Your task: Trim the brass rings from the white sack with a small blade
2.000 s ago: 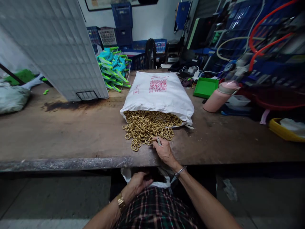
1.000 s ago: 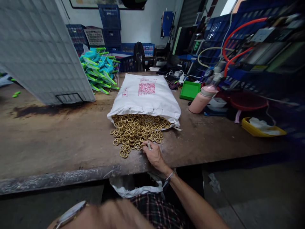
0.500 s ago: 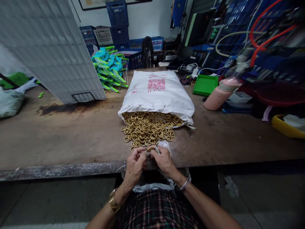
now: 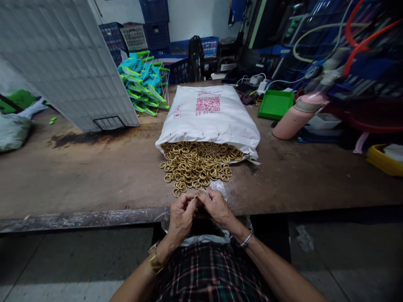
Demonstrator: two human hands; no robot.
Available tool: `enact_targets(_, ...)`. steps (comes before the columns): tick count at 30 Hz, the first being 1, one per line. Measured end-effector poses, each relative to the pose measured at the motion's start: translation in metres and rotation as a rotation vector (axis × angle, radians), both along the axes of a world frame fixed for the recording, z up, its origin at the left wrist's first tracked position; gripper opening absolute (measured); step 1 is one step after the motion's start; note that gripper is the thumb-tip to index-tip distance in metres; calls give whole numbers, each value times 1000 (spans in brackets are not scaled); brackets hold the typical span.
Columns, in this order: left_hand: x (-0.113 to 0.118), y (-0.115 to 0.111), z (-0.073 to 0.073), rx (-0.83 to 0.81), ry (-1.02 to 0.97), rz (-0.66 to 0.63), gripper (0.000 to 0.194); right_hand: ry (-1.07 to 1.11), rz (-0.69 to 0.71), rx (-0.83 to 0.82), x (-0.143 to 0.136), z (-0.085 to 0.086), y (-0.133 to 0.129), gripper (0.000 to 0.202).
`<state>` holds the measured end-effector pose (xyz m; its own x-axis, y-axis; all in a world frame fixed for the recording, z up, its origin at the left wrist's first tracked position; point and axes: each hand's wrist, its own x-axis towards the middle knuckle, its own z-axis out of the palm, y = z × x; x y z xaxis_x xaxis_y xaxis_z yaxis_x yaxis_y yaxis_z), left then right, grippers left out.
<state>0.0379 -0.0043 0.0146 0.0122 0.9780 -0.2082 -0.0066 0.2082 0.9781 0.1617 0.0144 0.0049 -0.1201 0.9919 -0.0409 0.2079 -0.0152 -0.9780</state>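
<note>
My left hand (image 4: 181,212) is closed in a pinch at the table's front edge, with a gold-coloured ring (image 4: 195,197) at its fingertips, mostly hidden. Close against it, my right hand (image 4: 218,208) is closed too. A small thin grey strip (image 4: 206,192), perhaps a blade, pokes out between its thumb and forefinger; its exact kind does not show. Just beyond both hands lies a loose heap of gold-coloured rings (image 4: 192,165), spilling from the open mouth of a white woven sack (image 4: 185,115) with red print.
A grey ribbed panel (image 4: 75,71) leans at the left beside a turquoise and lime-green stack (image 4: 145,86). To the right are a green tray (image 4: 275,105), a pink bottle (image 4: 289,121) and a yellow bin (image 4: 382,161). An open plastic bag (image 4: 204,240) hangs below the table edge.
The hands have drawn closer together, and the ring between them is now more covered by fingers. The view has shifted slightly, moving the tabletop items up in the picture.
</note>
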Motion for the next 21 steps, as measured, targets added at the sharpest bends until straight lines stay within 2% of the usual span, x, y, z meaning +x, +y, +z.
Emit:
enact_targets(4, -1, -1, 2, -80, -45, -80, 30, -51, -8, -20, -1, 0, 1, 30)
enact_targets(8, -7, -3, 2, -182, -216, -171, 30, -73, 17, -11, -2, 4, -1, 29)
enact_targets(12, -9, -6, -1, -212, -373, -163, 29, -66, 3, -16, -3, 2, -1, 28)
enact_targets(16, -10, -7, -1, -215, -401, -110, 31, -188, -54, 30, 2, -3, -2, 24)
enact_targets(21, -12, -6, -1, -150, -259, -101, 31, -465, 176, 252, 6, -2, -11, 16)
